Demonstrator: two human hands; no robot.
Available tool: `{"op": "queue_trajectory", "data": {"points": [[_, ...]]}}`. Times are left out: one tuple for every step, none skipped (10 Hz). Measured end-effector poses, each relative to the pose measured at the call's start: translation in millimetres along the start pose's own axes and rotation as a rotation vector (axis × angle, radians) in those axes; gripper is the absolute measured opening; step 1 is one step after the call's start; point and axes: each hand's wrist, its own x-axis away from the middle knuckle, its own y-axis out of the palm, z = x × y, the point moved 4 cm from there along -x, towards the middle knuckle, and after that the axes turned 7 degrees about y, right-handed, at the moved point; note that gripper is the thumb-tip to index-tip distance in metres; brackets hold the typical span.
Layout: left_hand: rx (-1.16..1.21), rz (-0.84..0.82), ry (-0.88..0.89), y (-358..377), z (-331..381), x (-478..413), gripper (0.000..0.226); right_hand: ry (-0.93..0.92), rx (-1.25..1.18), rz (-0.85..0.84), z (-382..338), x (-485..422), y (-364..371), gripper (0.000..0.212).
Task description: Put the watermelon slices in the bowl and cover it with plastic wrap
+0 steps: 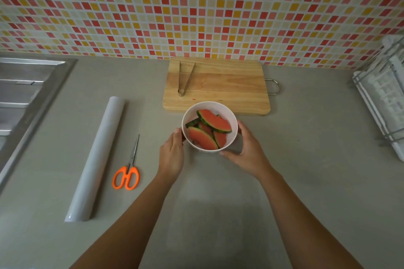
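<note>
A grey kitchen counter (306, 181) runs beneath a wall of red, orange and cream mosaic tiles (196, 6). Nearest the viewer, two bare forearms reach in over a faint, clear sheet of plastic wrap (218, 188) lying flat on the counter. The left hand (171, 155) and right hand (247, 150) cup a white bowl (234, 135) from either side, fingers curled against its walls; whether the bowl is lifted or resting cannot be told. Inside it lie several watermelon slices (213, 123), red flesh up, green rinds showing. To the left, orange-handled scissors (127, 170) lie closed, blades pointing away, and beside them a long white roll of wrap (96, 159) stretches from near to far. Just beyond the bowl sits a wooden cutting board (229, 85) with metal tongs (184, 78) resting on its left part. At far left is a steel sink drainer (26, 89); at far right, a white dish rack (382, 98).
</note>
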Motion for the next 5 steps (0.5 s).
{"op": "queue_trajectory", "data": {"points": [[-0.009, 0.008, 0.005, 1.6, -0.8, 0.6, 0.036, -0.004, -0.007, 0.002, 0.0, 0.1, 2.3, 0.092], [-0.084, 0.026, 0.037, -2.0, 5.0, 1.9, 0.038, -0.001, 0.039, -0.014, 2.1, -2.5, 2.6, 0.093], [-0.18, 0.044, 0.073, -6.5, 9.5, 2.9, 0.041, 0.033, 0.139, -0.06, 10.2, -4.8, 1.4, 0.096], [-0.322, 0.09, 0.166, -10.3, 22.2, 0.6, 0.046, 0.124, 0.323, -0.093, 19.3, -5.1, -5.9, 0.097], [-0.371, 0.088, 0.231, -12.7, 42.6, 4.8, 0.044, 0.096, 0.359, -0.029, 3.0, 2.0, -15.3, 0.089]]}}
